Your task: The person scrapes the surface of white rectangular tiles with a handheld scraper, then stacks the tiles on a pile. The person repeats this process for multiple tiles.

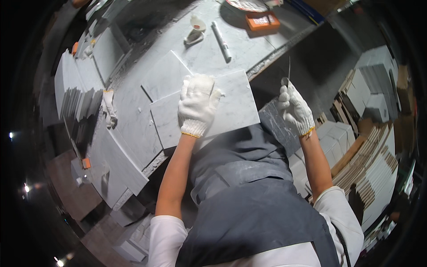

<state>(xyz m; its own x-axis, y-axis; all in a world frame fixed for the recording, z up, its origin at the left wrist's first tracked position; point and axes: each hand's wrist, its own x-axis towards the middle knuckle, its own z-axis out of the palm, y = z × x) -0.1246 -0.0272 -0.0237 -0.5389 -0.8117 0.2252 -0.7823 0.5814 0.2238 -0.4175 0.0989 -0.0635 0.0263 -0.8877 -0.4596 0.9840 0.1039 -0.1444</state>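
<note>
My left hand [197,101], in a white knitted glove, lies flat with its fingers stretched out on a white, grey-veined marble tile [238,100]. The tile rests on the worktop beside my apron and overlaps another marble tile [167,75] behind it. Off to the right, past the worktop's edge, my gloved right hand [295,109] is raised with its fingers pinched on a thin metal strip [289,66]. The strip points up and looks edge-on, so its exact kind is unclear.
A white marker [221,41], a small whitish cup [197,24] and an orange box [262,21] lie at the back of the worktop. A spare glove [109,109] lies left. Stacked tiles [73,84] stand far left; boxes and more slabs [371,164] are at right.
</note>
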